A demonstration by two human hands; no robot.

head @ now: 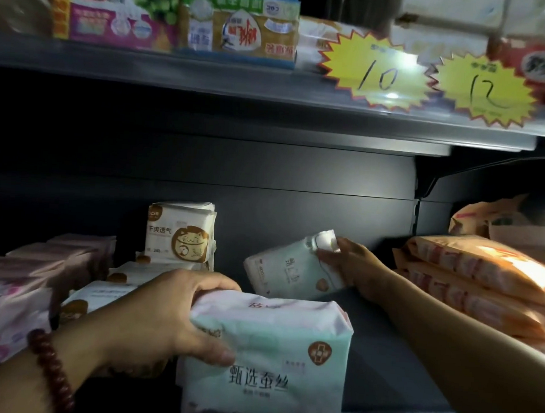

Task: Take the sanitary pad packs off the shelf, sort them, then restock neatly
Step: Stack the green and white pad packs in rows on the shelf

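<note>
Dim in here. My left hand [160, 321] wraps thumb and fingers round the near mint pack [266, 367] at the shelf [383, 359] front, hiding part of the cream packs [103, 297] behind. Right hand [353, 270] grips a second mint pack [289, 272], tilted, further back. One cat pack [180, 232] stands upright. Pink packs [16, 301] left, too blurred to count. At least two orange bags [485, 279] right, cut off at the edge.

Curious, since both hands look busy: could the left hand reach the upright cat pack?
Probably yes: only low flat packs lie between the left hand and the cat pack, though it grips a mint pack.
</note>
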